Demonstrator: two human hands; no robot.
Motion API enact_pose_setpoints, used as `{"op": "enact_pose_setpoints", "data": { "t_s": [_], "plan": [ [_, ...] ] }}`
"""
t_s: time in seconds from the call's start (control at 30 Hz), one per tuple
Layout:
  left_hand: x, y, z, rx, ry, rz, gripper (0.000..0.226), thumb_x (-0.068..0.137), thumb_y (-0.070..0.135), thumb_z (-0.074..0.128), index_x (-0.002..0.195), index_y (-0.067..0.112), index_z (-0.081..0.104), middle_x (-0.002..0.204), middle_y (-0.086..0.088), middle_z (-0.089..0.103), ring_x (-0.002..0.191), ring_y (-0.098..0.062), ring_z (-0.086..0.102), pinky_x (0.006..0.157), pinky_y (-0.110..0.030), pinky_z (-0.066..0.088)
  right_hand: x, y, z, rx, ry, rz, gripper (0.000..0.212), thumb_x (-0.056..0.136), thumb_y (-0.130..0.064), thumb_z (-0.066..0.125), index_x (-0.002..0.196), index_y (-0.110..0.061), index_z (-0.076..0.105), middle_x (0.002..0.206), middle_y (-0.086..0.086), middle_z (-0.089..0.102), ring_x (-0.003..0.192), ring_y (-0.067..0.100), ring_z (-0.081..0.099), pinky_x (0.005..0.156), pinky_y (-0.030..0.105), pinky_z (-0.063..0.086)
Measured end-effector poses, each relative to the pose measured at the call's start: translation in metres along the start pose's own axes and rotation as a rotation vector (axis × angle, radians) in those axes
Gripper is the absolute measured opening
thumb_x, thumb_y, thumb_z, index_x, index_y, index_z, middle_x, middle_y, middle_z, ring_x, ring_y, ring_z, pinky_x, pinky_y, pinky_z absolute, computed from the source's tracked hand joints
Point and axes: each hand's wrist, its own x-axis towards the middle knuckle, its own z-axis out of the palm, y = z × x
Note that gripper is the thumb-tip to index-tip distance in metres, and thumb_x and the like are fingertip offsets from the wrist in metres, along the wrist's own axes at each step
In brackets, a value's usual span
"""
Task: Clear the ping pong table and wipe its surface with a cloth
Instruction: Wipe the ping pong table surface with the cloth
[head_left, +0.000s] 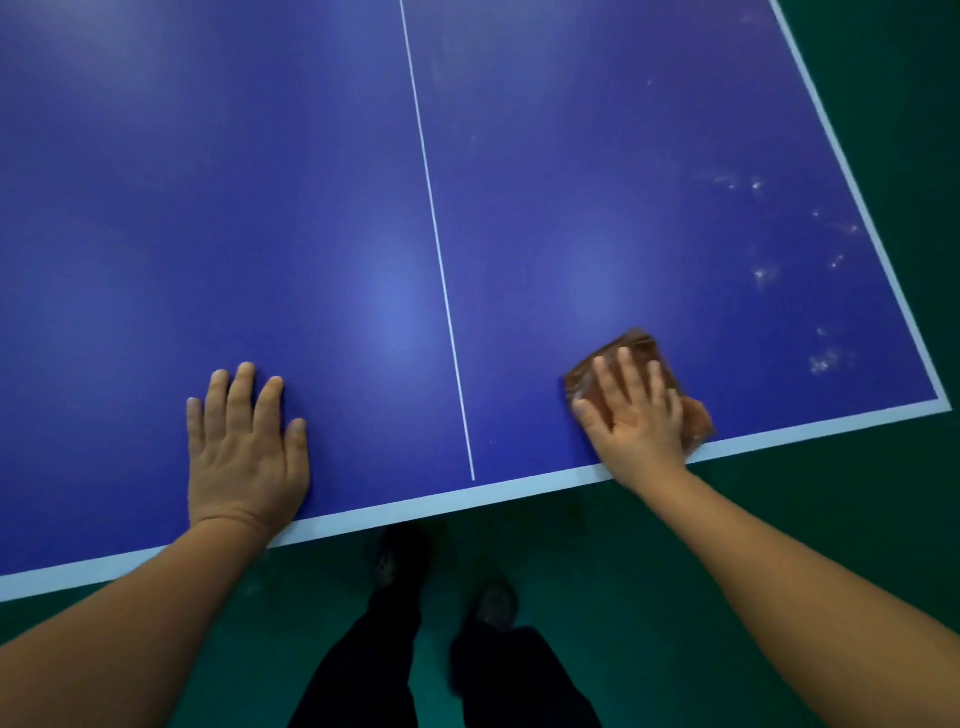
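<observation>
Pressing a brown cloth flat under the spread fingers of the right hand, a person leans over the blue table near its 4 o'clock corner. At 7 o'clock the left hand lies flat and open on bare surface. Pale smudges dot the right edge.

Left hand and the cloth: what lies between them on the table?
In the head view, only bare blue table crossed by the white centre line lies between the left hand and the cloth under the right hand.
</observation>
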Motion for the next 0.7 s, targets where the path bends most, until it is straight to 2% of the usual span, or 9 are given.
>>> {"op": "enact_pose_setpoints", "data": {
  "t_s": [0.07, 0.17, 0.2, 0.3, 0.37, 0.4, 0.57, 0.63, 0.7],
  "plan": [
    [0.000, 0.013, 0.000, -0.030, 0.026, 0.016, 0.065, 0.093, 0.043, 0.027, 0.138, 0.001, 0.049, 0.153, -0.023, 0.035, 0.146, -0.041, 0.020, 0.122, -0.047, -0.001, 0.014, 0.022, -0.005, 0.061, -0.011, 0.185, 0.074, 0.093, -0.076, 0.011, 0.158, -0.042, 0.005, 0.167, -0.010, -0.010, 0.153, 0.028, -0.010, 0.121, 0.055, -0.004],
    [-0.002, 0.054, 0.005, -0.081, 0.047, 0.094, 0.061, 0.094, 0.040, 0.031, 0.136, 0.001, 0.051, 0.152, -0.024, 0.036, 0.146, -0.041, 0.022, 0.123, -0.048, 0.001, 0.023, -0.010, -0.003, 0.120, 0.056, 0.343, 0.067, 0.099, -0.065, 0.020, 0.159, -0.038, 0.008, 0.168, -0.003, -0.003, 0.152, 0.037, -0.004, 0.118, 0.064, 0.001],
    [-0.003, 0.073, 0.009, -0.101, 0.047, 0.124, 0.060, 0.094, 0.039, 0.032, 0.136, 0.002, 0.051, 0.152, -0.023, 0.037, 0.146, -0.041, 0.023, 0.123, -0.050, 0.003, 0.020, -0.030, 0.000, 0.108, 0.081, 0.289, 0.065, 0.100, -0.063, 0.022, 0.158, -0.037, 0.010, 0.168, -0.003, 0.000, 0.152, 0.039, -0.001, 0.117, 0.065, 0.002],
    [-0.005, 0.137, 0.024, -0.161, 0.040, 0.204, 0.057, 0.095, 0.037, 0.033, 0.136, 0.002, 0.051, 0.152, -0.022, 0.038, 0.145, -0.041, 0.025, 0.123, -0.049, 0.005, -0.006, -0.070, 0.017, 0.091, 0.125, -0.123, 0.062, 0.097, -0.063, 0.029, 0.154, -0.038, 0.030, 0.166, -0.004, 0.019, 0.150, 0.039, 0.014, 0.116, 0.067, 0.006],
    [-0.004, 0.172, 0.035, -0.187, 0.027, 0.222, 0.055, 0.096, 0.036, 0.033, 0.137, 0.004, 0.050, 0.152, -0.021, 0.037, 0.146, -0.039, 0.025, 0.124, -0.047, 0.005, -0.007, -0.042, 0.024, 0.094, 0.123, -0.258, 0.062, 0.095, -0.064, 0.031, 0.152, -0.040, 0.035, 0.165, -0.006, 0.023, 0.150, 0.037, 0.018, 0.117, 0.064, 0.007],
    [-0.004, 0.184, 0.039, -0.195, 0.027, 0.211, 0.055, 0.096, 0.036, 0.032, 0.137, 0.004, 0.050, 0.153, -0.020, 0.037, 0.146, -0.039, 0.025, 0.124, -0.046, 0.004, 0.001, -0.015, 0.024, 0.109, 0.134, -0.241, 0.062, 0.095, -0.065, 0.030, 0.152, -0.041, 0.035, 0.164, -0.007, 0.023, 0.150, 0.037, 0.019, 0.117, 0.063, 0.006],
    [-0.021, 0.220, 0.057, -0.164, 0.059, 0.239, 0.052, 0.095, 0.033, 0.036, 0.133, 0.003, 0.054, 0.151, -0.020, 0.041, 0.144, -0.040, 0.029, 0.123, -0.049, 0.009, 0.071, 0.179, -0.003, 0.062, 0.120, 0.219, 0.063, 0.098, -0.067, 0.013, 0.156, -0.044, 0.005, 0.167, -0.012, 0.000, 0.153, 0.030, 0.001, 0.120, 0.059, 0.001],
    [-0.034, 0.248, 0.069, -0.144, 0.035, 0.306, 0.053, 0.095, 0.032, 0.037, 0.134, 0.003, 0.054, 0.151, -0.019, 0.042, 0.144, -0.038, 0.030, 0.122, -0.051, 0.012, 0.096, 0.246, -0.019, 0.159, 0.119, 0.428, 0.064, 0.100, -0.064, 0.015, 0.159, -0.040, 0.009, 0.168, -0.006, 0.001, 0.153, 0.034, 0.000, 0.119, 0.063, 0.002],
    [-0.045, 0.280, 0.084, -0.118, 0.002, 0.339, 0.054, 0.095, 0.033, 0.038, 0.137, 0.004, 0.053, 0.152, -0.019, 0.042, 0.145, -0.037, 0.030, 0.122, -0.051, 0.010, 0.111, 0.270, -0.027, 0.265, 0.138, 0.587, 0.065, 0.100, -0.063, 0.014, 0.159, -0.036, 0.013, 0.168, -0.003, 0.002, 0.152, 0.038, 0.000, 0.117, 0.066, 0.000]
  ]
}}
